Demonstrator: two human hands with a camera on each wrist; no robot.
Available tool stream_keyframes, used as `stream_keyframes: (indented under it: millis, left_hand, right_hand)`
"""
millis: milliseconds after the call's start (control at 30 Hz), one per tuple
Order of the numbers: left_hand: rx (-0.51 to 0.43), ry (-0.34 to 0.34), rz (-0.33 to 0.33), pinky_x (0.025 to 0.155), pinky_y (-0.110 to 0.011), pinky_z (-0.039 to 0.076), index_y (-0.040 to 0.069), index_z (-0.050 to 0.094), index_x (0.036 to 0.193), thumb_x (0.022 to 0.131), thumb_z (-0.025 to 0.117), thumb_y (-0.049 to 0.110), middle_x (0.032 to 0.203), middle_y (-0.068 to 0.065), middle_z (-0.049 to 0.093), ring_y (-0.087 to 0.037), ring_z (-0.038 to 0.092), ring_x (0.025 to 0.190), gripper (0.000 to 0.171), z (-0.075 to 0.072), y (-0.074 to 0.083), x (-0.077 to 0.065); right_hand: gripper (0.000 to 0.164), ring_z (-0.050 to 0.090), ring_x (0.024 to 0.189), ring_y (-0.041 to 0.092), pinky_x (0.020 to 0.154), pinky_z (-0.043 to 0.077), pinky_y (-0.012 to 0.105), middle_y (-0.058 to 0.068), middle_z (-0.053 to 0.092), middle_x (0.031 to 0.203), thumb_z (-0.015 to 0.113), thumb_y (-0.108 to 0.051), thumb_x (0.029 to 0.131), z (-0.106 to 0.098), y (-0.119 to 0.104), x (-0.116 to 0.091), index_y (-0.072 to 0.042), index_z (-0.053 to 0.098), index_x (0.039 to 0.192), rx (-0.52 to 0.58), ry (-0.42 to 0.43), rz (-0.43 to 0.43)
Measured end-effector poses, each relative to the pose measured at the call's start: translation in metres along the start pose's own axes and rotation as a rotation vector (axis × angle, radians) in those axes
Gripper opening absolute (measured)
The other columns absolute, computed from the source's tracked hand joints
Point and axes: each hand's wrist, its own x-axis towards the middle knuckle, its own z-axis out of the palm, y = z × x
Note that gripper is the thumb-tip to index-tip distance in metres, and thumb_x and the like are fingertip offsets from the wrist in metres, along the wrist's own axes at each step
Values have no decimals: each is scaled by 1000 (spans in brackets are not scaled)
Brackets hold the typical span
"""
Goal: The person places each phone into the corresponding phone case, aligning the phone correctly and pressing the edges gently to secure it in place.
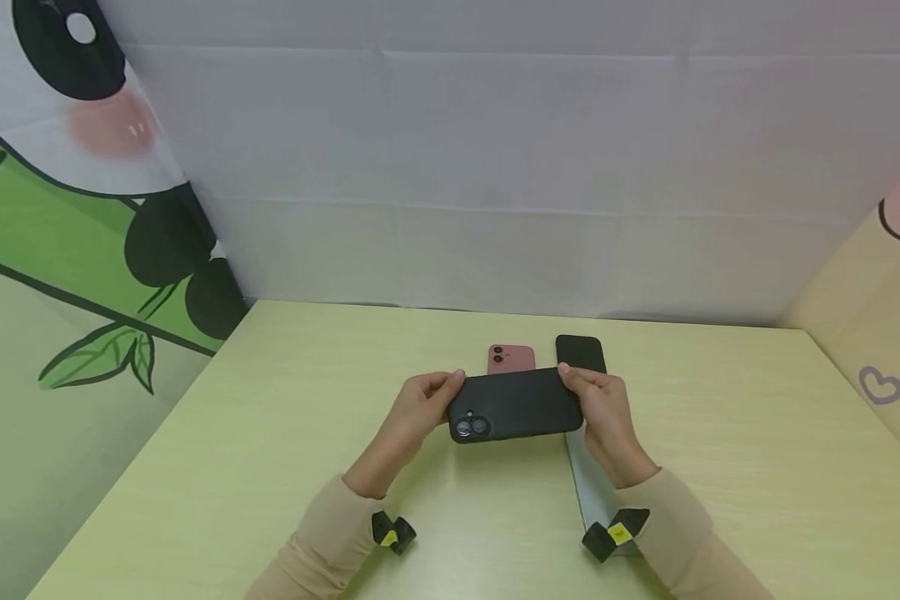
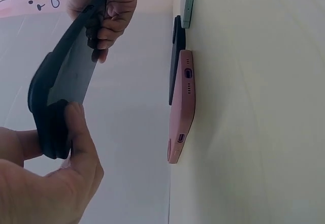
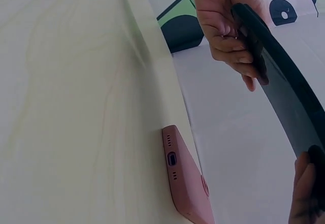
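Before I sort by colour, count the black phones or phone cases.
2: the held black one, between left hand and right hand; the far black one, on the table behind it. Others may be hidden.

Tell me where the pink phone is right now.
In the head view, the pink phone lies on the table, just right of centre, partly hidden behind the held-up black phone and left of the other black phone.

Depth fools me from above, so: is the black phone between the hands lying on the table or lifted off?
Lifted off: both wrist views show the black phone clear of the table, with a gap between.
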Motion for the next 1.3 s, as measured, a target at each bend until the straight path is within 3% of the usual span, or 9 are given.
stream_keyframes:
  millis: [133, 233, 433, 667, 833, 1033, 1167, 1300]
  left_hand:
    - [-37, -46, -23, 81, -31, 52, -4, 57, 117, 96, 48, 25, 98, -14, 66, -11, 64, 82, 36, -1, -2, 1]
    - [-41, -33, -35, 82, -31, 52, -5, 55, 119, 96, 47, 24, 100, -15, 66, -11, 64, 83, 38, 0, -4, 2]
    - [29, 127, 22, 74, -26, 52, -4, 58, 116, 95, 49, 28, 96, -15, 67, -9, 62, 78, 39, 0, -4, 2]
    - [100, 247, 102, 60, -21, 46, 2, 65, 110, 93, 53, 30, 87, -12, 68, -9, 55, 69, 35, -2, -4, 2]
    - [60, 282, 154, 54, -20, 45, 1, 69, 103, 90, 58, 28, 83, -14, 70, -7, 56, 63, 31, -5, -2, 1]
    - [-92, 263, 102, 72, -23, 50, -2, 70, 97, 88, 62, 24, 78, -7, 71, -9, 63, 78, 29, -8, 0, -1]
    - [-137, 247, 19, 82, -29, 50, -4, 69, 97, 88, 62, 25, 71, 2, 69, -10, 63, 82, 31, -11, 0, -4]
    - [-164, 222, -36, 85, -31, 50, -4, 68, 100, 88, 61, 26, 76, 3, 69, -10, 64, 81, 33, -14, 0, -9]
  right_hand:
    - [30, 40, 120, 22, 100, 34, 31, 2, 59, 94, 61, -12, 87, 1, -1, -1, 13, 62, 104, 38, 28, 1]
    - [33, 43, 115, 18, 96, 37, 28, 3, 56, 100, 60, -15, 88, 3, -1, -2, 11, 60, 109, 38, 34, 14]
    - [41, 53, 73, 6, 67, 44, 19, -7, 57, 84, 56, -24, 92, 4, -2, -4, 10, 56, 114, -26, -48, 62]
    - [40, 54, 71, 6, 66, 45, 19, -8, 58, 84, 58, -26, 90, 6, -3, -7, 8, 57, 112, -57, -88, 57]
    - [21, 52, 69, 7, 65, 44, 19, -8, 58, 81, 57, -23, 91, 6, -3, -8, -4, 64, 96, -30, -112, 60]
    - [15, 51, 65, 7, 63, 42, 20, -7, 56, 72, 54, -18, 92, 8, 0, -13, -10, 62, 83, 10, -134, 76]
    - [17, 49, 64, 8, 62, 40, 20, -6, 54, 71, 53, -18, 93, 10, 1, -19, -9, 60, 80, 34, -146, 86]
    - [20, 47, 63, 9, 62, 39, 21, -5, 52, 70, 53, -19, 93, 10, 2, -25, -11, 59, 76, 65, -164, 101]
